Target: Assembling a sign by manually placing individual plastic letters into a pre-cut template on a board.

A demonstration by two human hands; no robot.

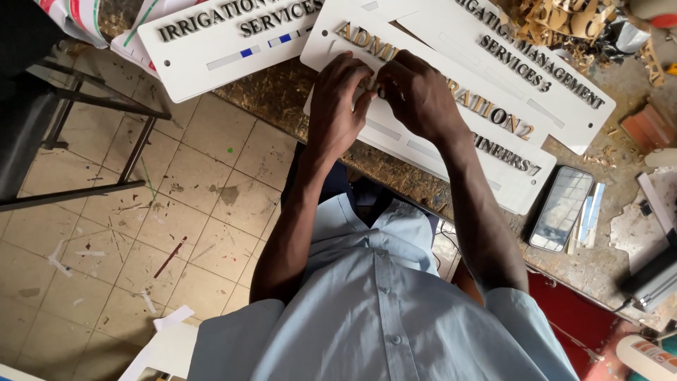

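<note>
Worn workbench (296, 99), white lettered sign (395, 134)

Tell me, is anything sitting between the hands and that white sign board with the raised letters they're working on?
Nothing visible does. The left hand and right hand both rest directly on the white sign board, fingertips meeting over a raised letter.

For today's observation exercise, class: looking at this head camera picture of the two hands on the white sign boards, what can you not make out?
- What the fingertips pinch: the left hand and right hand cover that spot on the white sign board.
- The letters under both hands are hidden.
- The upper sign board is cut off by the top edge.
- The phone screen shows only glare.
- The grey device is cut off by the right edge.
</note>
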